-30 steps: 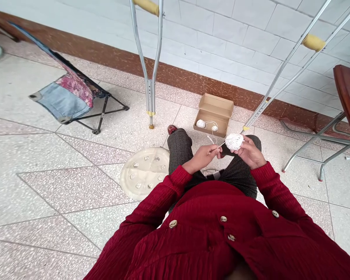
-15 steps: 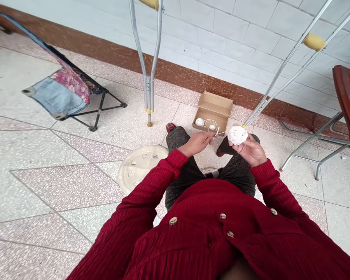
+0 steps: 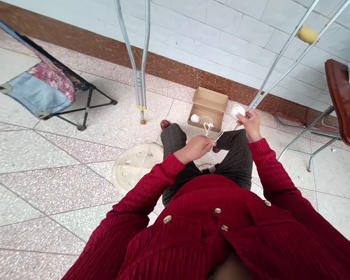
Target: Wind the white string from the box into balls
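In my right hand [image 3: 250, 123] is a ball of white yarn [image 3: 238, 111], gripped at its near side and raised in front of the right knee. A strand of yarn [image 3: 221, 136] slants down from that side to my left hand [image 3: 196, 147], whose fingers pinch it. A small loop of yarn [image 3: 206, 128] sticks up beyond the left fingers. Past both hands, an open cardboard box [image 3: 210, 103] sits on the floor by the wall. It holds a smaller white yarn ball [image 3: 195, 118] and loose yarn; the loop partly covers what lies beside it.
Two metal crutches, one left [image 3: 140, 85] and one right [image 3: 280, 70], lean at the wall. A folding chair [image 3: 43, 89] stands at the left, and a brown wooden seat [image 3: 338, 101] on metal legs at the right. A round pale cover [image 3: 128, 161] lies beside my left leg.
My right hand has moved up and away with the yarn ball, and the strand between the hands is longer. My left hand has come slightly lower. The view has shifted a little right.
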A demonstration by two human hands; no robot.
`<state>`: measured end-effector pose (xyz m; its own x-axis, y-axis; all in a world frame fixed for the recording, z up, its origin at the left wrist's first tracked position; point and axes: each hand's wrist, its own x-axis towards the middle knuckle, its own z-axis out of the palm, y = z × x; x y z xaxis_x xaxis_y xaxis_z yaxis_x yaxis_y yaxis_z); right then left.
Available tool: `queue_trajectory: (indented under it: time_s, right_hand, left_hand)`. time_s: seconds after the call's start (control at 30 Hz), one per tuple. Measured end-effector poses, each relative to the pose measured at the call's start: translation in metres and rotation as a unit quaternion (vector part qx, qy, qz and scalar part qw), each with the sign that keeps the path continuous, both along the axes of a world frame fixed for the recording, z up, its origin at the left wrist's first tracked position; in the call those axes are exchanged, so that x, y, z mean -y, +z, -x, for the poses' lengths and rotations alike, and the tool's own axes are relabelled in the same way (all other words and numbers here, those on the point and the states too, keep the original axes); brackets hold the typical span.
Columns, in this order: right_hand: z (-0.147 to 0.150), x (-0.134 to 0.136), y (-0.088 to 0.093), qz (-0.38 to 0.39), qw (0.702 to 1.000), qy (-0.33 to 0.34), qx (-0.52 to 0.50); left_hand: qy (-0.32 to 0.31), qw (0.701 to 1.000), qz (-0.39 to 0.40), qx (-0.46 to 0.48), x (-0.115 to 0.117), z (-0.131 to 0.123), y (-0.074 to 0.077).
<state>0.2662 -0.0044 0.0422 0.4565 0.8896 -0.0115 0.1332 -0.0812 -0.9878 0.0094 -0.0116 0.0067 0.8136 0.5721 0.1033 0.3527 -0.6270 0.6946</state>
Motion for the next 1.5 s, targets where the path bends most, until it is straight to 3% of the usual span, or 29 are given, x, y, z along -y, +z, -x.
queue_trajectory:
  time_s: [0.13,0.23,0.3,0.47,0.6,0.67,0.8,0.87,1.07,1.33,1.5]
  right_hand:
    - [0.006,-0.007,-0.032,0.008,0.998,0.03,0.063]
    - [0.013,0.001,-0.048,0.001,0.981,0.102,0.162]
    - [0.018,0.009,-0.054,0.022,0.971,0.165,0.173]
    - [0.029,0.037,-0.044,0.1,0.947,0.305,-0.026]
    - [0.033,0.056,-0.022,0.139,0.895,0.393,-0.157]
    - [0.034,0.06,-0.012,0.132,0.889,0.386,-0.206]
    - [0.032,0.055,0.006,0.032,0.917,0.278,-0.284]
    - [0.029,0.05,0.013,-0.008,0.915,0.242,-0.321]
    - [0.024,0.04,0.019,-0.039,0.906,0.198,-0.372]
    - [-0.001,0.029,0.03,-0.067,0.941,0.13,-0.305]
    - [0.009,0.035,0.042,-0.065,0.95,0.156,-0.264]
  left_hand:
    - [-0.019,0.999,0.036,-0.009,0.008,0.0,0.015]
    - [-0.011,0.999,0.051,-0.003,0.0,0.005,0.023]
    - [0.016,1.0,0.025,-0.002,-0.012,0.008,0.029]
    - [0.071,0.996,-0.061,0.014,-0.051,0.013,0.031]
    - [0.054,0.997,0.012,0.05,-0.062,0.008,0.017]
    - [0.044,0.991,0.091,0.087,-0.06,0.003,0.008]
    - [0.03,0.962,0.23,0.144,-0.048,-0.004,-0.007]
    - [0.023,0.945,0.281,0.166,-0.041,-0.002,-0.01]
    - [0.075,0.909,0.339,0.229,-0.031,0.005,-0.02]
    - [0.062,0.925,0.327,0.182,-0.041,0.023,-0.036]
    - [0.134,0.982,0.123,0.048,-0.06,0.02,-0.038]
